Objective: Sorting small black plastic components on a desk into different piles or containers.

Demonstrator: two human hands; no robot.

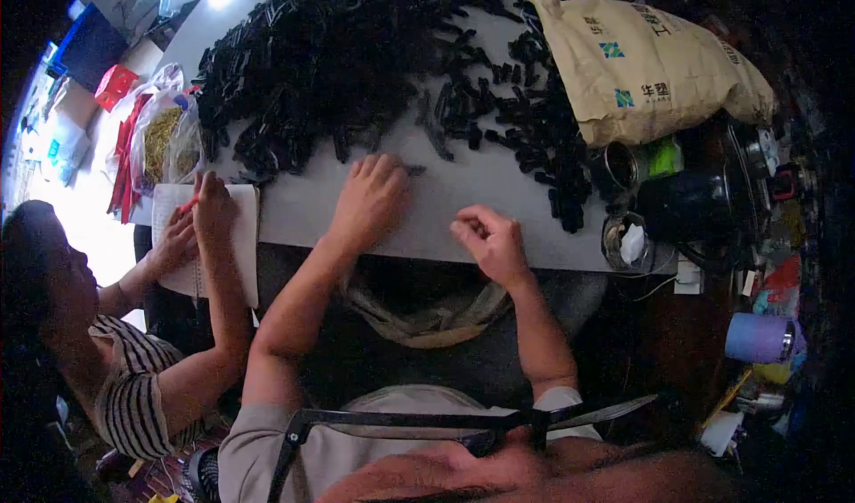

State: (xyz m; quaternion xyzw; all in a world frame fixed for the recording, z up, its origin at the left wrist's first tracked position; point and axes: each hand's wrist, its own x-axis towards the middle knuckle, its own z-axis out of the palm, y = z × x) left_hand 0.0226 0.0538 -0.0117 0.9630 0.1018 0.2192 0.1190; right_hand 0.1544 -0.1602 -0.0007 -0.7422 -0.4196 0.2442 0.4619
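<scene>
A large heap of small black plastic pieces [312, 67] covers the far and middle part of the white table [427, 223]. My left hand [371, 196] lies palm down at the near side of the heap, its fingers stretched forward and slightly blurred. Beside its fingertips is a loose dark piece [415, 171]. My right hand [492, 240] hovers by the table's near edge with fingers and thumb curled together; what they hold, if anything, is hidden. Below that edge, between my forearms, hangs an open sack [436, 332] with a dark inside.
At my left another person [134, 352] in a striped top writes with a red pen in a notebook [245, 245]. Plastic bags [169, 138] stand behind it. A large tan paper sack [659, 71] lies far right, near a glass jar [626, 240] and a purple cup [759, 337].
</scene>
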